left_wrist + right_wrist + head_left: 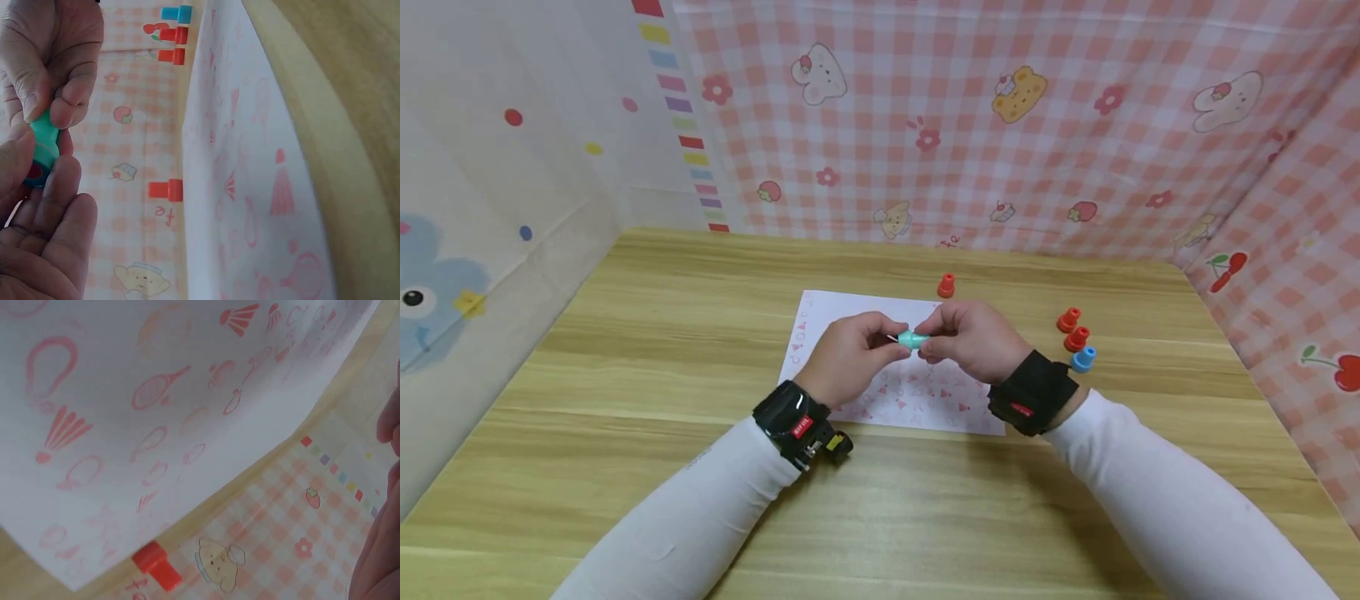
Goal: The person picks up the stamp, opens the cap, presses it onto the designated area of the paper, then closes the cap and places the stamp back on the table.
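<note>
A small teal toy stamp (pixel 913 340) is held above the printed paper, between my two hands. My left hand (pixel 854 353) pinches its wide end with thumb and fingers. The narrow handle end is pinched by my right hand (pixel 976 340). In the left wrist view the stamp (pixel 45 147) shows a dark red face at its wide end, partly covered by the left fingers. Below both hands lies the white paper (pixel 917 417), covered with pink and red prints of shuttlecocks and rackets. The right wrist view catches only part of a hand at its right edge; the stamp is out of sight there.
One red stamp (pixel 946 286) stands just behind the paper's far edge. To the right are two more red stamps (pixel 1068 320) and a blue stamp (pixel 1083 360) in a row. Patterned cloth (pixel 880 125) hangs around the wooden table (pixel 625 350).
</note>
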{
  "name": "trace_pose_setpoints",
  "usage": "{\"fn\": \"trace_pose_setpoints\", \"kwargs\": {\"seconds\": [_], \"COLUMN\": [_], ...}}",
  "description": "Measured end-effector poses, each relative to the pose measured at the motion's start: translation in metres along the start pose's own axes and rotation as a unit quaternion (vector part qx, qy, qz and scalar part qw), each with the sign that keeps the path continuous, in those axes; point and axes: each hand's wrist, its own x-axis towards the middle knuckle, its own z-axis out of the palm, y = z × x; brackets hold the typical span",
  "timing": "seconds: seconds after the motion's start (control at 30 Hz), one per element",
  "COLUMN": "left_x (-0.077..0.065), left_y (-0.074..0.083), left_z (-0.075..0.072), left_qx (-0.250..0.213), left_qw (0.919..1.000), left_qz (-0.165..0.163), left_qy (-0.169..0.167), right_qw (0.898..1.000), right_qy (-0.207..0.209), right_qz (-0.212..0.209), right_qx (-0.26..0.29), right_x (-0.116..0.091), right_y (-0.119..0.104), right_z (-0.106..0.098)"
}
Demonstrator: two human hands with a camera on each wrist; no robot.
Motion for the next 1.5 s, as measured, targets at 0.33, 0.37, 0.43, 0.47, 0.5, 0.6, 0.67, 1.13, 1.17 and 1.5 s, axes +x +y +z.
{"fn": "trace_pose_setpoints", "kwargs": {"seconds": [0.33, 0.37, 0.43, 0.47, 0.5, 0.6, 0.67, 1.13, 1.17, 1.5], "left_x": [0.002, 0.002, 0.001, 0.001, 0.001, 0.001, 0.001, 0.002, 0.002, 0.003], "left_y": [0.001, 0.001, 0.0, 0.0, -0.001, -0.003, -0.004, -0.005, -0.005, -0.01], "left_z": [-0.004, -0.005, -0.007, -0.008, -0.009, -0.011, -0.012, -0.016, -0.015, -0.014], "left_qx": [0.01, 0.02, 0.052, 0.069, 0.085, 0.131, 0.158, 0.284, 0.29, 0.347], "left_qw": [0.9999, 0.9997, 0.9981, 0.9968, 0.9954, 0.9898, 0.9854, 0.9509, 0.9482, 0.9272], "left_qz": [-0.009, -0.016, -0.032, -0.037, -0.039, -0.043, -0.045, -0.089, -0.094, -0.098], "left_qy": [0.004, -0.001, -0.012, -0.018, -0.023, -0.035, -0.044, -0.086, -0.089, -0.1], "right_qw": [0.996, 0.995, 0.99, 0.988, 0.984, 0.972, 0.967, 0.941, 0.94, 0.934], "right_qy": [0.047, 0.06, 0.085, 0.097, 0.11, 0.133, 0.139, 0.141, 0.141, 0.115], "right_qz": [-0.044, -0.042, -0.038, -0.034, -0.027, -0.008, 0.011, 0.064, 0.067, 0.086], "right_qx": [-0.059, -0.072, -0.101, -0.119, -0.138, -0.192, -0.212, -0.3, -0.302, -0.328], "right_x": [0.012, 0.015, 0.022, 0.025, 0.028, 0.038, 0.044, 0.07, 0.072, 0.082], "right_y": [-0.009, -0.009, -0.007, -0.006, -0.004, 0.002, 0.005, 0.021, 0.023, 0.037], "right_z": [-0.017, -0.021, -0.03, -0.035, -0.039, -0.05, -0.056, -0.069, -0.07, -0.071]}}
